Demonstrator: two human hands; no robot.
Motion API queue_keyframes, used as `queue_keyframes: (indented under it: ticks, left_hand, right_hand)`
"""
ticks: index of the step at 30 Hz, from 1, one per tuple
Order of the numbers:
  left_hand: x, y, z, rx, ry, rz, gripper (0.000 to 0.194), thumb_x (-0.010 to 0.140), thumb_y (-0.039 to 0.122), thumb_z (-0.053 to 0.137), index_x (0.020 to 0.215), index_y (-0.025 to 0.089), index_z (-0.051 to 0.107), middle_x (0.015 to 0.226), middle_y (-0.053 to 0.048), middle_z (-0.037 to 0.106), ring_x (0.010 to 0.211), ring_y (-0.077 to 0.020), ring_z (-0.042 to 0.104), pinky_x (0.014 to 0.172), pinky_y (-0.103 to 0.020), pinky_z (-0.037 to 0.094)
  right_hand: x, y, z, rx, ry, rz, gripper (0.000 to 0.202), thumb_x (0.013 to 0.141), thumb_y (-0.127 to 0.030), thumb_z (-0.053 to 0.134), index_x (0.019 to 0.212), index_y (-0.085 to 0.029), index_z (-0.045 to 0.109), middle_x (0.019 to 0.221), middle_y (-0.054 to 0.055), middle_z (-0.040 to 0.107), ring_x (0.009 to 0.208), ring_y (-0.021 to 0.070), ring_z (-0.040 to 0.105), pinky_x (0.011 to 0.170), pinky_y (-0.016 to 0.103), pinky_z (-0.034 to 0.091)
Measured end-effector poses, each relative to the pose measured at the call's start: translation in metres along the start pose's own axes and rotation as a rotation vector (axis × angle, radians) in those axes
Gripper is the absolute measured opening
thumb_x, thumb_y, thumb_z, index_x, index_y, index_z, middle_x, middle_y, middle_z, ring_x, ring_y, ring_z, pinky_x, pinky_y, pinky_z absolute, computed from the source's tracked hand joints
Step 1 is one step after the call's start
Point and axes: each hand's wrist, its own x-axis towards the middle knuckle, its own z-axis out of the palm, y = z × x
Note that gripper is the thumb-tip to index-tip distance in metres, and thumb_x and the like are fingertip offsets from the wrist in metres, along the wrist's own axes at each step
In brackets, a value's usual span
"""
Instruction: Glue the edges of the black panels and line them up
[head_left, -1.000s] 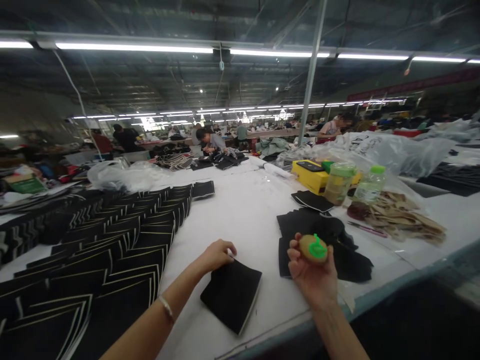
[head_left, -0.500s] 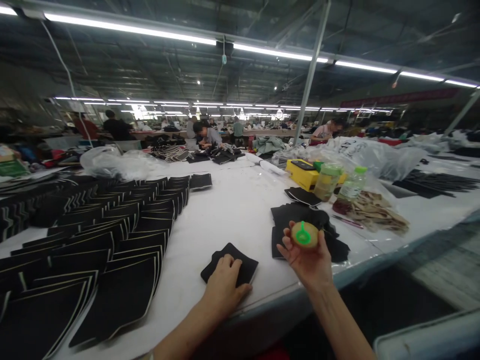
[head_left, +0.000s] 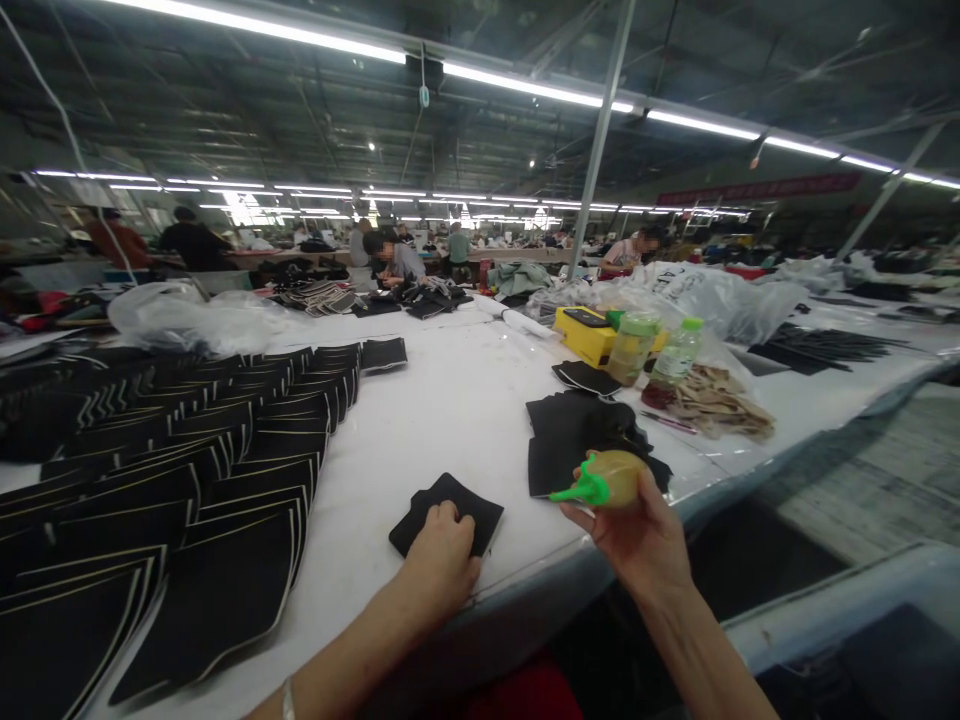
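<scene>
In my right hand (head_left: 645,545) is a yellowish squeeze bottle (head_left: 621,478) with a green nozzle, tipped on its side so that the nozzle points left. Just behind it lies a loose pile of black fabric pieces (head_left: 562,430). My left hand (head_left: 444,555) rests with curled fingers on the near part of a small stack of black pieces (head_left: 435,500) close to the table's front edge. The fingertips are partly hidden, and the thumb is at the stack's near right side. The nozzle is apart from the stack.
Rows of overlapping black pieces with pale edges (head_left: 255,490) cover the left of the white table (head_left: 450,400). At the right stand a yellow box (head_left: 583,340), a jar (head_left: 634,350) and a green-capped bottle (head_left: 679,352), near tan scraps (head_left: 724,405). Several people work farther back.
My right hand has turned the squeeze bottle, so its nozzle swings from facing me to pointing left. My left hand's fingers have curled more on the stack. The whole view has shifted slightly.
</scene>
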Motion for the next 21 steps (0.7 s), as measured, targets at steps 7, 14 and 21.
queue_keyframes:
  ticks: [7,14,21]
  left_hand:
    - [-0.005,0.026,-0.003,0.436,-0.107,-0.05,0.03,0.074,0.012,0.053,0.103,0.009,0.062,0.111,-0.016,0.052,0.107,-0.0298,0.049,0.088,-0.04,0.047]
    - [0.006,0.021,0.001,0.529,-0.077,-0.022,0.031,0.076,0.008,0.051,0.104,0.005,0.061,0.107,-0.019,0.056,0.103,-0.0311,0.054,0.083,-0.04,0.05]
    - [0.015,-0.004,-0.009,0.532,-0.085,0.075,0.027,0.083,0.006,0.041,0.099,0.01,0.064,0.101,-0.014,0.06,0.095,-0.0259,0.059,0.082,-0.036,0.049]
  right_hand:
    - [-0.005,0.001,0.002,-0.074,0.076,-0.011,0.033,0.076,-0.039,0.075,0.104,-0.023,0.068,0.108,0.005,0.068,0.097,0.0295,0.064,0.07,0.05,0.06]
    - [-0.008,-0.002,0.003,-0.159,0.105,-0.021,0.04,0.072,-0.04,0.078,0.107,-0.021,0.068,0.103,0.006,0.069,0.094,0.0289,0.064,0.07,0.046,0.061]
    - [-0.008,0.0,0.001,-0.245,0.097,-0.039,0.045,0.071,-0.039,0.079,0.109,-0.023,0.063,0.1,0.006,0.069,0.089,0.0258,0.065,0.071,0.04,0.06]
